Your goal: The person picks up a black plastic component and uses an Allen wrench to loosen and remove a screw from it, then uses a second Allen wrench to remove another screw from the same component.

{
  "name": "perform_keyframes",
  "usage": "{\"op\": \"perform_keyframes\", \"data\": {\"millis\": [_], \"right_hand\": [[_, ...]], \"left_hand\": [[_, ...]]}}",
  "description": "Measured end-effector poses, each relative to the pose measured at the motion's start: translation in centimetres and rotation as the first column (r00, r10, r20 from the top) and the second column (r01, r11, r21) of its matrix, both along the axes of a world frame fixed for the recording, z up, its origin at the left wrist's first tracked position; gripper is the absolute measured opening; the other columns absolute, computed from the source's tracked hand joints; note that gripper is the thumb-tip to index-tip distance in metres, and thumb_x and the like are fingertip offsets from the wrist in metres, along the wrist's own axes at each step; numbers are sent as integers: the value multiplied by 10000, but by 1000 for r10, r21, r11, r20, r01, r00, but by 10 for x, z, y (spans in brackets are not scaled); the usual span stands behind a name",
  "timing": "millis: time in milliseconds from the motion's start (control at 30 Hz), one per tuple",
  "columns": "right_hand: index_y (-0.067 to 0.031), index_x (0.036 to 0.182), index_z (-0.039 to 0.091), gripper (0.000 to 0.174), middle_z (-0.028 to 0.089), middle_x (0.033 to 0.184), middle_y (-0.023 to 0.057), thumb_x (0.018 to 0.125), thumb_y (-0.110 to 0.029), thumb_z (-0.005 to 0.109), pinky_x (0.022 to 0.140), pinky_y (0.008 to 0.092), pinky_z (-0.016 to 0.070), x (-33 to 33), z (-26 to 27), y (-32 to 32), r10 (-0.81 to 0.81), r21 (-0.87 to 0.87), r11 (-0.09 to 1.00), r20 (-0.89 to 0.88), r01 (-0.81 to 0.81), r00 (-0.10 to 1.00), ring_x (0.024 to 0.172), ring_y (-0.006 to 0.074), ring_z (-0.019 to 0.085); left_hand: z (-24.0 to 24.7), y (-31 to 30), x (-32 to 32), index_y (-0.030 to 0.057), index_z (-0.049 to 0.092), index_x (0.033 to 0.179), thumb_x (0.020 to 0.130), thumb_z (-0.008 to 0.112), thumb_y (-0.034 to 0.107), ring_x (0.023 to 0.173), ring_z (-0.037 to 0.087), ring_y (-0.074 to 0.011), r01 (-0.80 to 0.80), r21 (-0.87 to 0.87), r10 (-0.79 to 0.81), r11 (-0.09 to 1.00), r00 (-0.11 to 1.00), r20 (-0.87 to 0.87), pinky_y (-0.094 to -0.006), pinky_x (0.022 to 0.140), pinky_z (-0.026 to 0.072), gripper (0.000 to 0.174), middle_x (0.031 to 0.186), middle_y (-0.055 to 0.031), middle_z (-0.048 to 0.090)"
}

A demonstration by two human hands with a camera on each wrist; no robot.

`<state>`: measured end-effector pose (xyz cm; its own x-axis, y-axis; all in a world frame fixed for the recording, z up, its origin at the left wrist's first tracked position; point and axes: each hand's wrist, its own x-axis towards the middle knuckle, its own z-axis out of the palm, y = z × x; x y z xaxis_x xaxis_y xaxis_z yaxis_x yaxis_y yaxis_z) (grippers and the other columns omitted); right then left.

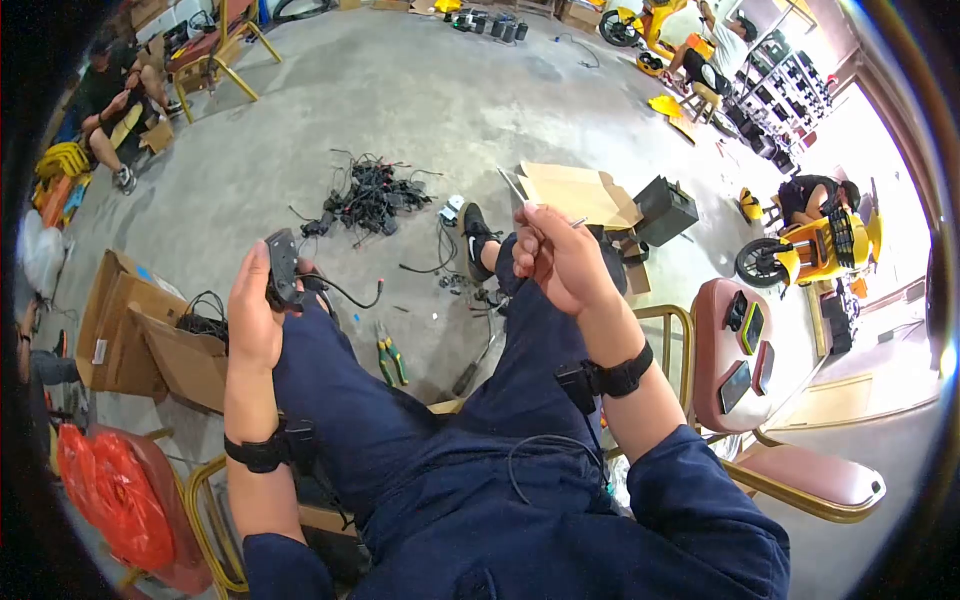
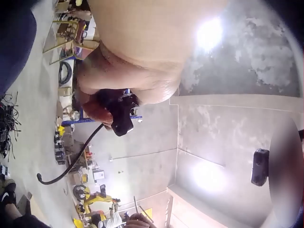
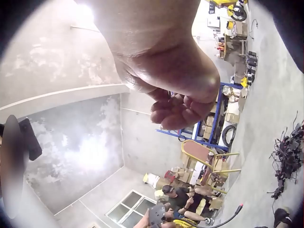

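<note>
My left hand grips a black, flat-sided electronic unit with a short black cable ending in a red-tipped plug. In the left wrist view the unit sticks out past the fingers, its cable hanging down. Across from it, raised above the right thigh, my right hand pinches a thin silver metal tool between thumb and curled fingers. One slim end points up and away, and the other shows behind the knuckles. The two hands are apart.
On the floor ahead lies a tangle of black cabled parts. Green-handled pliers and a screwdriver lie between my feet. Cardboard boxes stand left; flattened cardboard and a black box are right. A chair holds phones.
</note>
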<state>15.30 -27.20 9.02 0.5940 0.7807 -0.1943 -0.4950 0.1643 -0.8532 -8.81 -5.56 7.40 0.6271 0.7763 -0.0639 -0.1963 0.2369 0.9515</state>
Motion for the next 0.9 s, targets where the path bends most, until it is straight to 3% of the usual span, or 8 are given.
{"op": "perform_keyframes", "data": {"millis": [500, 667, 900], "right_hand": [[-29, 921, 536, 212, 482, 626, 13, 891, -239, 549, 514, 270, 422, 18, -3, -12, -77, -68, 995, -2, 77, 997, 548, 126, 490], [-28, 931, 536, 214, 489, 632, 11, 901, -239, 534, 525, 263, 438, 19, -14, -6, -28, -101, 995, 15, 29, 999, 543, 119, 500], [-21, 928, 510, 222, 422, 645, -15, 908, -241, 512, 565, 265, 398, 33, -23, 31, 37, -113, 993, -36, -41, 999, 590, 111, 448]], "left_hand": [[-11, 0, 6, 7, 504, 1117, 957, 398, 339, 627, 536, -102, 60, -58, -59, 997, 998, 31, -257, 525, 477, 384, 844, -99, 597], [-15, 2, 10, 12, 505, 1113, 957, 399, 340, 627, 538, -105, 90, -115, -85, 989, 995, 42, -253, 506, 467, 379, 846, -103, 596], [2, 17, 41, 22, 502, 1136, 953, 397, 363, 644, 542, -107, 166, -99, -174, 981, 981, -80, -235, 460, 444, 402, 876, -111, 599]]}}
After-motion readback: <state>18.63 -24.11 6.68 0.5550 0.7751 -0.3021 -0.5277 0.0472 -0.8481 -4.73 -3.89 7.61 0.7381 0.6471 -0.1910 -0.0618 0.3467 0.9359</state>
